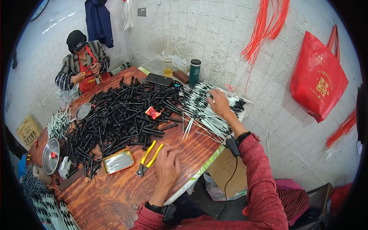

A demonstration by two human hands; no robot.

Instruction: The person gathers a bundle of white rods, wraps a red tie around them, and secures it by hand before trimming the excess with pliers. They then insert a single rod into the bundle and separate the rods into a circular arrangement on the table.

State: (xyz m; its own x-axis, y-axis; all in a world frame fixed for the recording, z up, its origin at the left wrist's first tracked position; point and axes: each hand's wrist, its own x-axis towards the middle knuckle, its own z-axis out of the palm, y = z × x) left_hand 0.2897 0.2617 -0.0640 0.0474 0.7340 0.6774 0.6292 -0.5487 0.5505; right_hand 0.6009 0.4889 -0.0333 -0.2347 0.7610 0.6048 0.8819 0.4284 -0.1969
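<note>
Over the pile of pale green-white rods with black ends (207,119), my right hand (220,103) reaches down with its fingers apart, touching or just above the top rods. My left hand (167,170) is nearer to me at the table edge, its fingers curled; a thin strand seems to show by its fingertips, but what it holds is unclear. Just left of that hand lie yellow-handled cutting pliers (147,159), jaws toward me. Beside them sits a shallow yellow-rimmed tin (118,161) of thin silvery pins or wires. A large heap of black plastic tube-like parts (119,111) covers the middle.
A co-worker in a red apron (85,67) handles pieces across the table (115,199). A green tumbler (194,72), a jar (168,67) and a dark phone (158,79) stand or lie at the back. A metal bowl (51,156) is at left; a red bag (319,76) hangs right.
</note>
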